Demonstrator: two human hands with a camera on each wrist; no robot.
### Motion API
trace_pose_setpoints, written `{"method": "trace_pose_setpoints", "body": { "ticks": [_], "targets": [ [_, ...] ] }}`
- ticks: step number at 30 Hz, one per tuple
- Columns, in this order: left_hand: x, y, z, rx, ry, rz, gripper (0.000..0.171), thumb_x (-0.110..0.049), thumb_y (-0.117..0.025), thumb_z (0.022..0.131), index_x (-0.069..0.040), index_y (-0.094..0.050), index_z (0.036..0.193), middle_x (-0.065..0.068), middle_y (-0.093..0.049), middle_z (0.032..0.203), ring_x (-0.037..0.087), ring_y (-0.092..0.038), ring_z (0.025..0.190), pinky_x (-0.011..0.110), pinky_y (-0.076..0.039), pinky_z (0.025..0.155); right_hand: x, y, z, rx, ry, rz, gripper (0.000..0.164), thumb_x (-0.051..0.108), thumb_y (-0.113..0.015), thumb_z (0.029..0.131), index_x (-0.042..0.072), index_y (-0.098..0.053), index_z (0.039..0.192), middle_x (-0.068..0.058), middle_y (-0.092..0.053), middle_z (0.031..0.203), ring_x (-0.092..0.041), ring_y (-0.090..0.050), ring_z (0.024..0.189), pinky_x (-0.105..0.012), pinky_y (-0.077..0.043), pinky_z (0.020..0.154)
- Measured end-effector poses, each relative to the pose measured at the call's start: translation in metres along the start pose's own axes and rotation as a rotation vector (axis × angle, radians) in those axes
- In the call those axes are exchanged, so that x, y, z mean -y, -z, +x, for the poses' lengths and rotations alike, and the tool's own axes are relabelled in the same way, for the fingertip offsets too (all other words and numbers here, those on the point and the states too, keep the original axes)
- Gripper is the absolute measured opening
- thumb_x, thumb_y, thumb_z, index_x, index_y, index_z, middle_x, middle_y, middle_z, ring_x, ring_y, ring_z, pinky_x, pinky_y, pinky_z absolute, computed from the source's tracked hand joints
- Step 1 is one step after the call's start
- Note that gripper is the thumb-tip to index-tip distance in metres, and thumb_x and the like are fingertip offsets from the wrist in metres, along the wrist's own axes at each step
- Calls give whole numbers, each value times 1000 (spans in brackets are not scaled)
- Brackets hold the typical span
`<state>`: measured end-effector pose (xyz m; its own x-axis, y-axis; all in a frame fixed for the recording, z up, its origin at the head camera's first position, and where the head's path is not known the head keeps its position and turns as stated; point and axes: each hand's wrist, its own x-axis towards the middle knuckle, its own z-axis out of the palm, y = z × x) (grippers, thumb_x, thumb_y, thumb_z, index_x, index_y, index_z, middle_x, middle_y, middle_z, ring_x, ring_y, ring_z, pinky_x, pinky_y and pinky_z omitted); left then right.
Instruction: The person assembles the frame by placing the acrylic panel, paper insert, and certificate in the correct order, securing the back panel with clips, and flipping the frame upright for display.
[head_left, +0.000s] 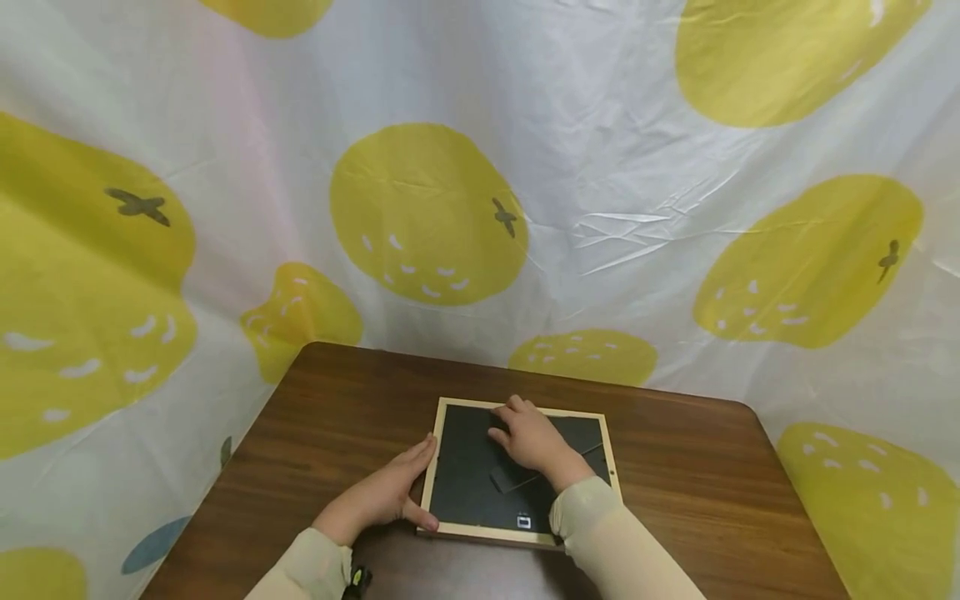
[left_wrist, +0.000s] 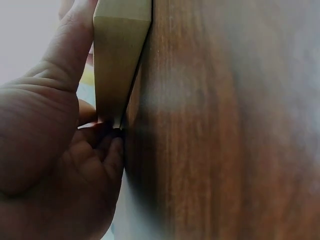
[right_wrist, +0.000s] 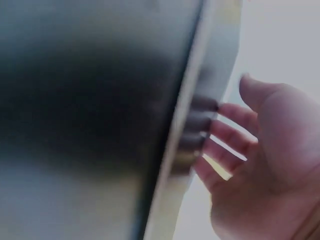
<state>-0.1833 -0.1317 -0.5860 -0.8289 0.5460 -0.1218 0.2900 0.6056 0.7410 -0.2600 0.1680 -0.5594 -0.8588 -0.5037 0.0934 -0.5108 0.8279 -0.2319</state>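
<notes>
A picture frame (head_left: 517,534) with a light wood rim lies back up on the table, showing its black backing (head_left: 468,454). A dark stand leg (head_left: 510,477) runs slantwise across that backing, partly covered by the right arm. My left hand (head_left: 382,492) rests against the frame's left side, fingers straight along it and thumb at the near left corner. In the left wrist view, the thumb (left_wrist: 67,55) lies along the pale wood. My right hand (head_left: 534,437) reaches over the backing toward the far rim, its fingers (right_wrist: 232,137) extended, fingertips touching a dark surface.
A small metal hanger (head_left: 523,522) sits on the backing near its near edge. The dark brown wooden table (head_left: 705,475) extends on both sides of the frame. A white curtain (head_left: 600,167) printed with yellow fruit hangs behind and beside the table.
</notes>
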Motion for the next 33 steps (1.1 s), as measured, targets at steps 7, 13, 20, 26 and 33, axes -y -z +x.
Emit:
{"method": "trace_pose_setpoints", "body": {
  "ticks": [7, 13, 20, 26, 33],
  "targets": [
    [1, 0, -3, -6, -3, 6, 138, -43, -101, 71, -5, -18, 174, 19, -13, 183, 45, -18, 168, 66, -26, 130, -4, 16, -1, 172, -78, 236, 53, 31, -65, 110, 7, -57, 157, -18, -56, 142, -38, -55, 129, -59, -48, 111],
    [-1, 0, -3, 16, 2, -27, 138, -41, -101, 72, -7, -16, 175, 18, -11, 184, 46, -15, 168, 68, -24, 130, -13, 34, -22, 122, -239, 422, 61, 35, -64, 111, 5, -50, 161, -25, -50, 160, -47, -45, 153, -66, -40, 122],
    [3, -1, -3, 7, 12, -22, 138, -43, -101, 73, -9, -14, 176, 16, -10, 184, 44, -16, 169, 66, -27, 130, -54, 56, -72, -97, -554, 396, 56, 32, -63, 109, -10, -54, 145, -36, -57, 138, -53, -59, 127, -64, -52, 104],
    [3, 0, -5, 6, 23, -35, 140, -41, -102, 73, -7, -13, 175, 19, -10, 183, 45, -16, 168, 66, -26, 130, -82, 38, -114, -49, -659, 446, 67, 32, -65, 109, -13, -41, 153, -47, -42, 149, -63, -52, 134, -70, -48, 108],
    [-21, -4, -16, -34, 83, 38, 124, -44, -97, 81, 0, -25, 172, 28, -20, 179, 52, -22, 165, 70, -28, 128, -93, 25, -137, -101, -576, 400, 70, 19, -73, 105, 2, -39, 163, -40, -55, 150, -55, -63, 128, -68, -52, 104]
  ]
}}
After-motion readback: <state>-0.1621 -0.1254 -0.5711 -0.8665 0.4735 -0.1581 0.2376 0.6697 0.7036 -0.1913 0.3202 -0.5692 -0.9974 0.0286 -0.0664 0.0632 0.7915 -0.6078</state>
